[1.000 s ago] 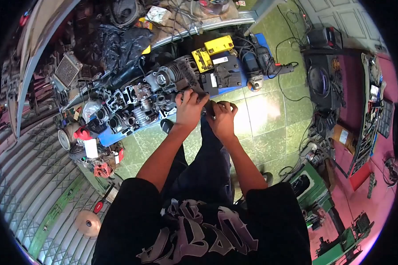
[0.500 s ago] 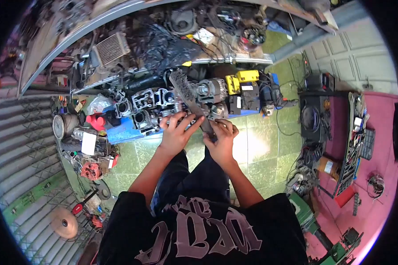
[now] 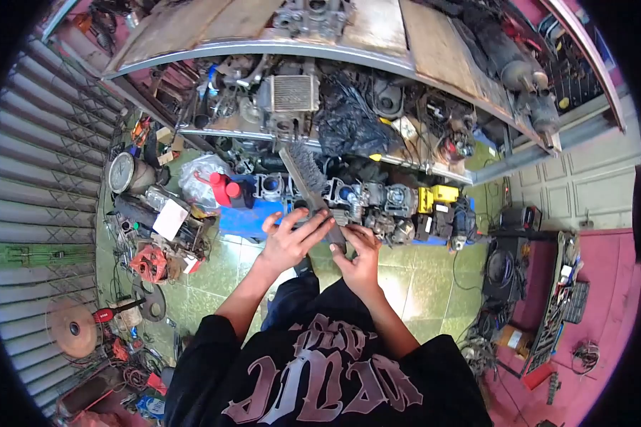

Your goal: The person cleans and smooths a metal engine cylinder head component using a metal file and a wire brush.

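A wire brush (image 3: 305, 174) with dark bristles and a long grey handle slants across the middle, bristle end up and to the left. My right hand (image 3: 358, 257) is closed round the lower end of its handle. My left hand (image 3: 295, 240) lies against the handle higher up, its fingers spread and their tips touching it. Beyond the brush, metal engine parts (image 3: 399, 199) stand in a row on a blue surface (image 3: 251, 221).
Behind the engine parts, a shelf (image 3: 434, 169) holds a radiator (image 3: 294, 93) and a black plastic bag (image 3: 352, 117). Yellow-topped batteries (image 3: 445, 193) stand to the right. At the left are a red bottle (image 3: 224, 188) and a grinder (image 3: 105, 314). A tool rack (image 3: 548, 320) stands far right.
The view has tilted up and turned left, showing more of the upper shelf. Both hands still have the brush between them, with little change in how they touch it.
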{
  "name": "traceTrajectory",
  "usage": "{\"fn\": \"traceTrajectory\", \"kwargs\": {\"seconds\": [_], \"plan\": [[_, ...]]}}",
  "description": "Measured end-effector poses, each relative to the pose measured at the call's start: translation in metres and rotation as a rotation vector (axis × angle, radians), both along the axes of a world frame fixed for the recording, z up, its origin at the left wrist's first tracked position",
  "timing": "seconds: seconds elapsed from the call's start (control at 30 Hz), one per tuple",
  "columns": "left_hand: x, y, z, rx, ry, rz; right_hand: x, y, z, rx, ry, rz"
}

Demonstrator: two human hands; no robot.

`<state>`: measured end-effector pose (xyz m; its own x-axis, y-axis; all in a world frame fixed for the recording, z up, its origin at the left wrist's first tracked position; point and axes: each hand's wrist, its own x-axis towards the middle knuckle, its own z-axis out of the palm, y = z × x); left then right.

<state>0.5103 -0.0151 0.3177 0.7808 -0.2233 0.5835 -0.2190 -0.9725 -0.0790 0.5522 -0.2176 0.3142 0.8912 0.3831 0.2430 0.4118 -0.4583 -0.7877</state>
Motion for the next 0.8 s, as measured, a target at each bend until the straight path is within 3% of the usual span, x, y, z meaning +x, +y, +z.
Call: {"fn": "traceTrajectory", "kwargs": {"seconds": [0.1, 0.3, 0.57, 0.8], "plan": [[-0.003, 0.017, 0.013, 0.018, -0.007, -0.012, 0.0, 0.017, 0.015, 0.016, -0.023, 0.008], [0.013, 0.031, 0.045, 0.084, -0.037, -0.093, 0.014, 0.029, 0.062, -0.214, -0.25, 0.031], [0.05, 0.033, 0.085, 0.2, 0.015, -0.169, 0.036, 0.039, 0.084, -0.249, -0.536, -0.098], [0.083, 0.03, 0.093, 0.295, 0.03, -0.209, 0.062, 0.042, 0.093, -0.327, -0.474, -0.066]]}}
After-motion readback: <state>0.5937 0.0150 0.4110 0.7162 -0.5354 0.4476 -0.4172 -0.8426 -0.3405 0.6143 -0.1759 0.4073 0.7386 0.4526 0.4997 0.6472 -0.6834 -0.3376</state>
